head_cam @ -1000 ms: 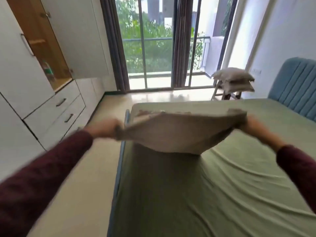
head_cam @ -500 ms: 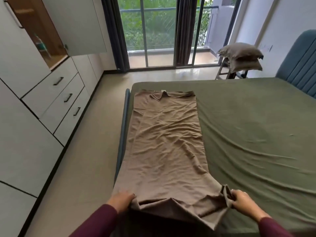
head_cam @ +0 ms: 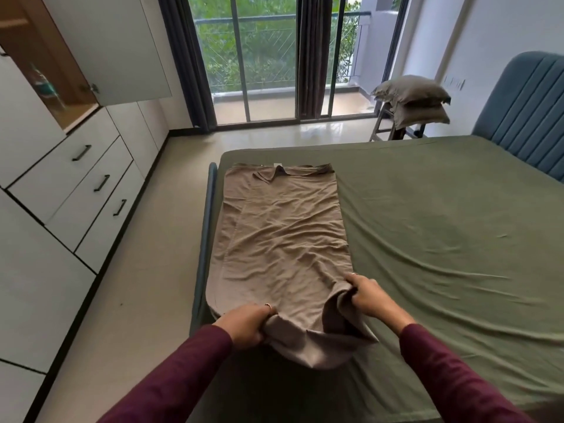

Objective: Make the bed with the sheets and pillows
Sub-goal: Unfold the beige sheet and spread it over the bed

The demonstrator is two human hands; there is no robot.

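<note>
The bed [head_cam: 427,239] carries a fitted green sheet [head_cam: 442,285] and fills the frame from 6 o'clock to 3 o'clock. A folded brown sheet [head_cam: 283,233] lies flat along the bed's left edge, running as a long strip from 12 o'clock toward 6 o'clock, with its surface creased throughout.

Both arms, in dark red sleeves, extend forward from the lower frame edge and converge on the near end of the brown sheet.

- Left hand [head_cam: 245,325]: at 7 o'clock of the strip, knuckles up, fingers curled over the near left corner and gripping a bunch of the cloth. A ring shows on 1 finger.
- Right hand [head_cam: 370,297]: at 5 o'clock of the strip, wrist angled inward, fingers closed on the near right corner, which is lifted into a raised fold. The thumb position under the fold cannot be made out.

Between the 2 hands the near end of the cloth sags in a loose curve over the green sheet.

2 pillows [head_cam: 412,103] are stacked on a stool [head_cam: 383,125] at 1 o'clock, off the bed and well apart from the hands. A blue padded headboard [head_cam: 525,123] stands at 2 o'clock. White drawers [head_cam: 88,178] line the wall at 9 o'clock, and a glass balcony door [head_cam: 274,62] stands at 12 o'clock.
</note>
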